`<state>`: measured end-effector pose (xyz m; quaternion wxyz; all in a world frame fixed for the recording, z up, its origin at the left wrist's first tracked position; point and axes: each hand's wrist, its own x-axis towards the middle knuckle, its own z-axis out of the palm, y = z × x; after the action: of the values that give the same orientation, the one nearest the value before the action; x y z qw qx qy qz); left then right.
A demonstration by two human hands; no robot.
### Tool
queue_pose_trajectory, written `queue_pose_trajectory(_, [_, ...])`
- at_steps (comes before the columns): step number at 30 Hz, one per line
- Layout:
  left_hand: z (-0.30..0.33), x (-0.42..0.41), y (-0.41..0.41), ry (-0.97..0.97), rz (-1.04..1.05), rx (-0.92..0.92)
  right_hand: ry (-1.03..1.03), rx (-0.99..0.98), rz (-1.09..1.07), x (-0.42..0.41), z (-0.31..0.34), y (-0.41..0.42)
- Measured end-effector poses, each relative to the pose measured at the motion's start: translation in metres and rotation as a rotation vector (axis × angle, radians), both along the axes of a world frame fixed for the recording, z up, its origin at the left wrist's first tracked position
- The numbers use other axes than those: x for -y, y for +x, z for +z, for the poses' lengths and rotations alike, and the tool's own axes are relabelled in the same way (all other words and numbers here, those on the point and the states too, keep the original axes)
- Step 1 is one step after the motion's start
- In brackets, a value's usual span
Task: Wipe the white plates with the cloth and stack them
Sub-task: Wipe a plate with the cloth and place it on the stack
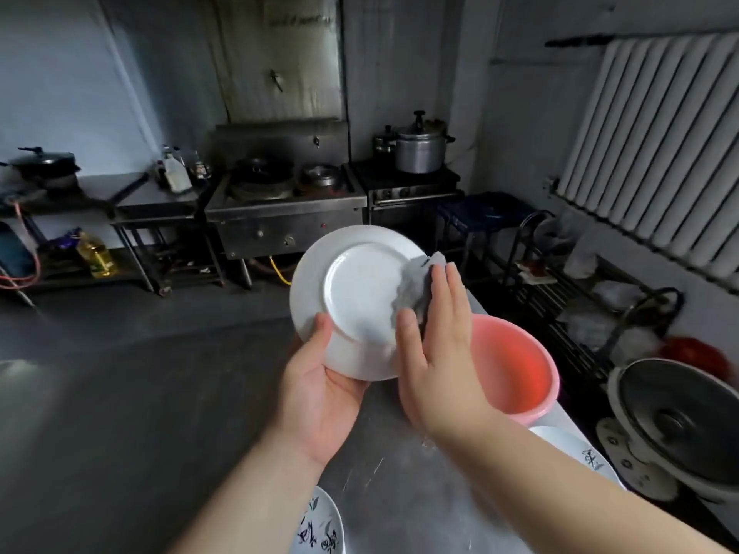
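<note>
Nearest, at the bottom edge: a patterned plate with dark leaf markings, lying on the steel counter; another plate with a dark mark at the right, partly behind the right forearm. Above these, left hand palm up, fingers under the white plate and thumb curled over its lower rim, clamped on it. Plate held up above the counter, tilted, underside toward the camera: plain glossy white, round, raised foot ring clear, no pattern visible. Right hand pressing a crumpled grey cloth against the plate's right side, fingers extended over the cloth, thumb on the plate's underside. Just right of the hands, a pink basin on the counter. Farther back, a steel wok stove, a lidded metal pot, an oil bottle on a low shelf.
</note>
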<state>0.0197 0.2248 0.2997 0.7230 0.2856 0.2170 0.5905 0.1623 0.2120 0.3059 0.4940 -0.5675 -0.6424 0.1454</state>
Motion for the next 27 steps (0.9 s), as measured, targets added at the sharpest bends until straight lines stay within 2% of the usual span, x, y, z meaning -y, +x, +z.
queue_pose_trajectory(3, [-0.009, 0.003, 0.012, -0.068, -0.128, -0.001, 0.064, 0.059, 0.043, 0.023, -0.029, -0.015])
queue_pose_trajectory(5, [-0.016, 0.007, 0.018, -0.106, -0.199, -0.030, 0.038, 0.031, 0.084, 0.037, -0.052, -0.017])
queue_pose_trajectory(8, [-0.024, 0.000, 0.022, -0.056, -0.131, -0.080, -0.011, -0.103, 0.018, 0.013, -0.044, 0.012])
queue_pose_trajectory(10, [-0.019, -0.007, 0.025, -0.097, -0.099, -0.080, 0.000, -0.106, -0.015, -0.006, -0.030, 0.041])
queue_pose_trajectory(14, [-0.028, -0.016, 0.041, -0.137, -0.095, -0.117, -0.015, 0.114, -0.007, 0.006, -0.048, 0.057])
queue_pose_trajectory(17, [-0.044, -0.008, 0.067, -0.277, -0.245, -0.067, 0.040, 0.326, 0.022, 0.040, -0.085, 0.045])
queue_pose_trajectory(19, [-0.049, -0.005, 0.085, -0.286, -0.338, -0.050, 0.061, 0.445, 0.015, 0.043, -0.089, 0.057])
queue_pose_trajectory(21, [-0.048, -0.008, 0.105, -0.240, -0.309, -0.052, 0.024, 0.449, -0.030, 0.028, -0.077, 0.087])
queue_pose_trajectory(24, [-0.044, -0.015, 0.137, -0.264, -0.254, -0.040, -0.025, 0.332, -0.084, 0.010, -0.062, 0.125])
queue_pose_trajectory(27, [-0.042, -0.015, 0.171, -0.333, -0.326, 0.009, 0.133, 0.529, 0.067, 0.019, -0.081, 0.146])
